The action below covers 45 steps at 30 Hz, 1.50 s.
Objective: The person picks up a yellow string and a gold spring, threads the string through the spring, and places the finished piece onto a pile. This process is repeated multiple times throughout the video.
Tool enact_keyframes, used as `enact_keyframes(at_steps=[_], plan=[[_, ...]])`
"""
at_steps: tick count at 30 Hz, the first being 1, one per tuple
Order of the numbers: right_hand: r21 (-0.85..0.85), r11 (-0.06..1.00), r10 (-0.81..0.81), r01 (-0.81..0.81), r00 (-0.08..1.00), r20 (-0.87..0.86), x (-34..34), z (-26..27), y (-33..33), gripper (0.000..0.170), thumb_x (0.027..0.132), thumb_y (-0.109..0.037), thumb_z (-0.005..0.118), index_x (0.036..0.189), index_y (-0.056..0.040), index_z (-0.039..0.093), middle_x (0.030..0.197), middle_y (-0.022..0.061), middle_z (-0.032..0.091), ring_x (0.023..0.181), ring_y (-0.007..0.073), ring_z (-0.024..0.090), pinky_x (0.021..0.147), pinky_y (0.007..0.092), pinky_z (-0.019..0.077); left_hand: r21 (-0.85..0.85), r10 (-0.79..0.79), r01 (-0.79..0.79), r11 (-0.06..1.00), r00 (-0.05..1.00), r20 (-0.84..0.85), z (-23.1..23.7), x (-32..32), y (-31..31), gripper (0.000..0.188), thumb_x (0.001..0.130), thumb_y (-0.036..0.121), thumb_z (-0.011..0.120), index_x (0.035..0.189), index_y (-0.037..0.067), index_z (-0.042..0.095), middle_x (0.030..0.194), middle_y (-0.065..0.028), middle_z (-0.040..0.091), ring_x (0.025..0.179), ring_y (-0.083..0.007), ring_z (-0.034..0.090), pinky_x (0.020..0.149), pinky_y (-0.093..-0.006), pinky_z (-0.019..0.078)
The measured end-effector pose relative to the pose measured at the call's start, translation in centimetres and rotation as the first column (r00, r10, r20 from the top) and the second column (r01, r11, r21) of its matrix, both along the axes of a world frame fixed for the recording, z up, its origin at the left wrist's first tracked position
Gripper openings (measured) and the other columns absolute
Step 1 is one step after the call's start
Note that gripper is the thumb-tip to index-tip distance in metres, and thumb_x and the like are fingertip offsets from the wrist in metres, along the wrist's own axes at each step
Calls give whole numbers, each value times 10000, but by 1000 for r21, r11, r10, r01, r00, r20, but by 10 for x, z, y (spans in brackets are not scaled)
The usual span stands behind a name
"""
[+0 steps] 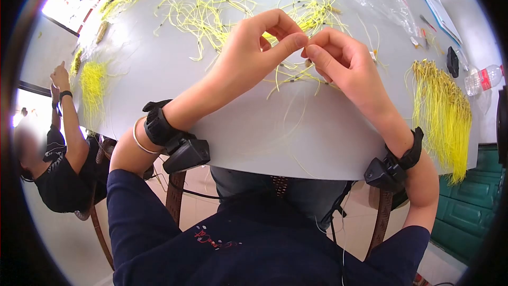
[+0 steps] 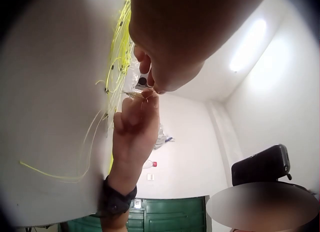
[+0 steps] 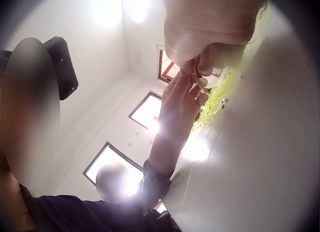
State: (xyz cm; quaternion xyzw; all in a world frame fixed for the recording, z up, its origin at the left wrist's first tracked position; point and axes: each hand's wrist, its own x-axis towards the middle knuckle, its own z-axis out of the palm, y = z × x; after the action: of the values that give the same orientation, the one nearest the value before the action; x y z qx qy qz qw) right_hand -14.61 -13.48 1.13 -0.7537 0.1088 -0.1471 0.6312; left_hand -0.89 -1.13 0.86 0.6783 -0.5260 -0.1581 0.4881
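Right hand (image 1: 352, 66), fingers curled, pinches small striped piece (image 2: 133, 94) above worktop (image 1: 254, 137); left hand (image 1: 251, 50) pinches too, seemingly its end. Loosened pinch could drop it among yellow lines (image 1: 313, 17); loose strands may snag.

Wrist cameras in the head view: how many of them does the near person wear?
2: one camera strapped to the left forearm, another camera to the right forearm. Neither looks hidden.

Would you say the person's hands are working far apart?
No, the left hand and right hand are close together over the grey table.
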Motion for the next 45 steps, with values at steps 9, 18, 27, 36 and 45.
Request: enact_keyframes(at_steps=[9,18,27,36,45], plan=[[3,1000,-28,28,998,60,1,-5,-4,105,864,-110,565,831,-11,555,690,-12,567,609,18,469,543,167,361,0,-38,38,999,994,-102,-3,-1,-1,159,866,197,590,855,39,573,791,31,570,762,-32,500,647,-192,378],[85,994,-73,69,996,46,0,1,-2,98,867,-115,556,822,-30,546,636,-40,523,554,-8,392,481,162,276,2,-74,75,997,994,-79,2,-3,-2,165,830,168,603,861,6,585,803,-27,609,741,-91,551,602,-227,428],[106,994,25,-32,997,73,-3,5,5,126,879,-144,557,846,-23,543,644,-51,509,561,-15,361,476,170,256,-275,-473,387,880,763,-440,-1,5,-1,114,900,168,435,943,68,469,830,-13,496,837,-114,467,766,-263,364],[-109,992,-49,70,981,189,-2,-2,9,86,874,-87,537,858,-3,528,624,-30,474,545,18,346,478,186,271,-399,-422,142,906,366,-829,4,7,-5,402,893,244,439,1245,48,446,909,30,535,917,-87,453,870,-256,330],[-191,980,-8,58,968,252,-3,-4,8,86,871,-82,541,818,-15,533,613,-30,458,529,12,362,469,180,272,-257,-364,262,930,743,-561,2,-1,-4,540,877,118,524,1360,22,302,1141,-16,510,1062,-118,475,910,-289,402]])
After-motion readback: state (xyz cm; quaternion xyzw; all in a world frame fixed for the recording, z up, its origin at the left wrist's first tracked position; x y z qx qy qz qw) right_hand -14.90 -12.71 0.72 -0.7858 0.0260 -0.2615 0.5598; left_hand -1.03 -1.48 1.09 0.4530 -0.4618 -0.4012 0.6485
